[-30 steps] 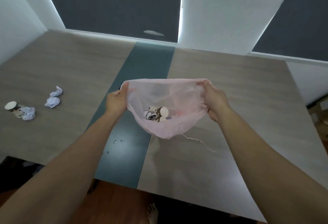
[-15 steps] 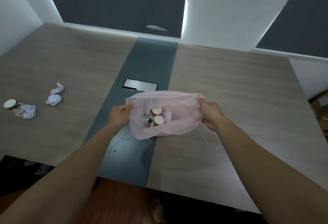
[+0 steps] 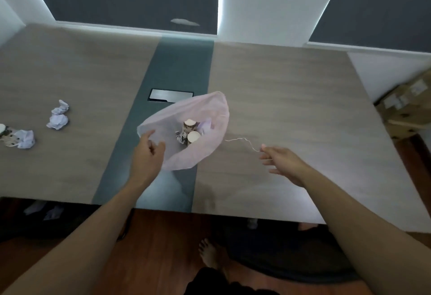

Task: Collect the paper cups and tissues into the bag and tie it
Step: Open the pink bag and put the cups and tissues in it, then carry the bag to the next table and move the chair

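Note:
A thin pink bag [image 3: 205,110] lies on the table [image 3: 291,98] with its mouth wide open. Inside it are two patterned paper cups [image 3: 190,130] and a crumpled tissue [image 3: 205,123]. My left hand [image 3: 147,157] rests at the bag's near-left rim, fingers apart and thumb over the film. My right hand [image 3: 283,162] hovers to the right of the bag, off it, fingers spread. The end of a thin white string [image 3: 245,139] trailing from the bag reaches its fingertips. Two crumpled tissues [image 3: 58,117] lie at the left. Further left a paper cup [image 3: 4,132] lies beside another tissue [image 3: 24,139].
A metal socket cover [image 3: 171,95] sits in the table's dark centre strip behind the bag. Cardboard boxes [image 3: 405,110] stand on the floor at the right. The table's front edge runs just below my forearms, and a bare foot [image 3: 210,252] shows on the wooden floor.
Both hands lowered the bag onto the table. My right hand let go of the rim and pulled back to the right. My left hand's grip loosened.

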A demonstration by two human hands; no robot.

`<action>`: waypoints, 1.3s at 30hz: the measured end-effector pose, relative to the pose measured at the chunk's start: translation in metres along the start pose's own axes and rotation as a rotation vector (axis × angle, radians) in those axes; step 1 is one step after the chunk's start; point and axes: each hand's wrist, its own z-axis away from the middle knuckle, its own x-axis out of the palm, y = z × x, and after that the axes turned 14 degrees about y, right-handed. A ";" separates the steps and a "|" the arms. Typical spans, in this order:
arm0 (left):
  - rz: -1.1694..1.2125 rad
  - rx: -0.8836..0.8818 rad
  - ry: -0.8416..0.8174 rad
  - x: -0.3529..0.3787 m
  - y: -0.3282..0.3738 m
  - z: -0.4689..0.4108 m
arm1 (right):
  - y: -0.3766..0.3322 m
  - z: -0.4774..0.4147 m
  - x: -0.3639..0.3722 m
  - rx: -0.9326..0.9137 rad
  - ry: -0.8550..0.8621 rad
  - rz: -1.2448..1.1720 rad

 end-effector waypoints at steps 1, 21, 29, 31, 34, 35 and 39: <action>-0.012 0.059 -0.061 0.002 0.000 0.019 | 0.017 0.014 -0.006 0.003 -0.028 0.052; -0.680 0.586 -1.076 0.102 -0.012 0.286 | 0.256 0.168 0.010 -0.191 0.181 1.047; -0.730 0.663 -1.037 0.091 -0.015 0.297 | 0.284 0.169 0.015 -0.244 0.240 1.190; -0.755 0.721 -1.044 0.080 -0.017 0.303 | 0.294 0.183 0.018 -0.232 0.243 1.180; -0.765 0.769 -1.104 0.062 -0.021 0.315 | 0.310 0.211 0.023 -0.191 0.241 1.148; -0.764 0.767 -1.131 0.056 -0.024 0.319 | 0.315 0.221 0.026 -0.173 0.239 1.129; -0.766 0.784 -1.253 0.029 -0.037 0.334 | 0.336 0.270 0.040 -0.121 0.254 1.062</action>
